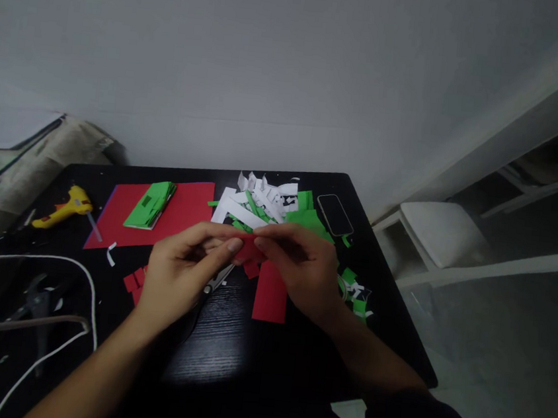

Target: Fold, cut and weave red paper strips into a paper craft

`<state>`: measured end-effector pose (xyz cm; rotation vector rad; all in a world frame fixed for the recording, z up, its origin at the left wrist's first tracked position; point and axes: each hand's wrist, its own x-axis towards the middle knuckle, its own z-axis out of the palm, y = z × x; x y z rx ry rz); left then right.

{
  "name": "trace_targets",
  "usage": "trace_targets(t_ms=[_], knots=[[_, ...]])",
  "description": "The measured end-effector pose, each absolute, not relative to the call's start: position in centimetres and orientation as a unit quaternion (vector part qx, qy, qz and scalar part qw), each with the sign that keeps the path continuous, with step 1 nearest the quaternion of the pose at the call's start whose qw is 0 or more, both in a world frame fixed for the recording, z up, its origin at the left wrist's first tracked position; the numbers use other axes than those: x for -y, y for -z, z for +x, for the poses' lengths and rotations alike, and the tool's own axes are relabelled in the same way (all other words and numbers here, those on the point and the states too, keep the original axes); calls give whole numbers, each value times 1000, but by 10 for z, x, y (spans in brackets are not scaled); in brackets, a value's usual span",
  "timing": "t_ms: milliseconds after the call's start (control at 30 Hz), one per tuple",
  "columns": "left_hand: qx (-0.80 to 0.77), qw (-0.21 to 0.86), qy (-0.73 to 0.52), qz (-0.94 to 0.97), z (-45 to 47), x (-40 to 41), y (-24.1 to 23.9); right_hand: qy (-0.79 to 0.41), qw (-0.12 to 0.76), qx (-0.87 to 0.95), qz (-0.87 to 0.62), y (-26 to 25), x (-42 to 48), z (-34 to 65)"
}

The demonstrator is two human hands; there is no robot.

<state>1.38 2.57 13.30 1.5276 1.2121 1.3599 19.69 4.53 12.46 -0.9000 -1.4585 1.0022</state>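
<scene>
Clock positions are read from the red paper piece, twelve o'clock toward the wall.

Item: small red paper piece (246,251), at centre, held above the black wood-grain table (214,355).
Item: left hand (185,269), at eight o'clock; thumb and forefinger pinched on the piece's near-left end, other fingers curled.
Item: right hand (305,265), between three and four; thumb and fingers pinched closed on the opposite end.
Item: red paper rectangle (271,295), five o'clock, flat, partly beneath the right hand.
Item: white paper offcuts (271,198), twelve o'clock, heaped, mixed with green strips.
Item: green paper (310,221), two o'clock, beside the heap.
Item: smartphone (335,215), two o'clock, farther out, screen dark.
Item: red sheet (192,203), between nine and ten, bearing a folded green paper bundle (152,204).
Item: yellow hot-glue gun (67,207), nine o'clock, well apart.
Item: white cable (90,275), eight o'clock, looped.
Item: metallic tool (219,279), seven o'clock, mostly hidden by the left hand; type indeterminable.
</scene>
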Motion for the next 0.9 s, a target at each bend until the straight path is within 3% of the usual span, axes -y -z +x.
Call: trace_targets(t_ms=[900], knots=[[-495,330,-537,598,13,-24,-129,-459,546,593,-373,-125,-45,195]])
